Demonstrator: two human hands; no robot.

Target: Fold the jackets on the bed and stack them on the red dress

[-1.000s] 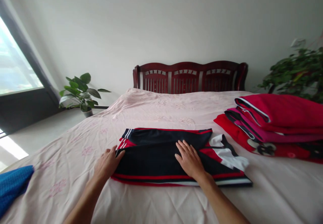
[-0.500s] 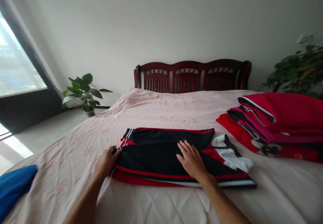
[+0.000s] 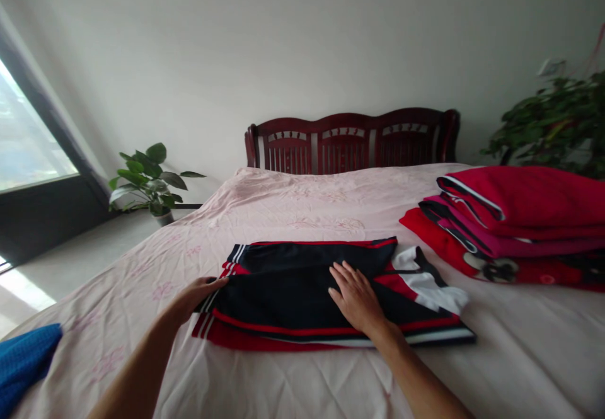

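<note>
A navy, red and white track jacket (image 3: pixel 283 296) lies folded on the bed in front of me, its long navy panels running left to right. White-striped trim marks its left end, and crumpled white cloth shows at its right end. At the striped left end, my left hand (image 3: pixel 201 293) is closed on the edge of the jacket; some of its fingers are hidden. My right hand (image 3: pixel 357 296) rests palm down on the navy cloth right of the middle, fingers stretched out, gripping nothing.
A stack of folded red and pink clothes (image 3: pixel 529 217) sits on the right of the pink bedspread (image 3: pixel 283 198). Blue cloth (image 3: pixel 28 362) lies at the left edge. Beyond are a dark wooden headboard (image 3: pixel 350 135), a potted plant (image 3: pixel 151 186) and leafy greenery (image 3: pixel 558 116).
My left hand has shifted slightly left at the jacket's striped end, where more of the lower red striped edge now shows. The right hand stays on the cloth. The view has turned slightly.
</note>
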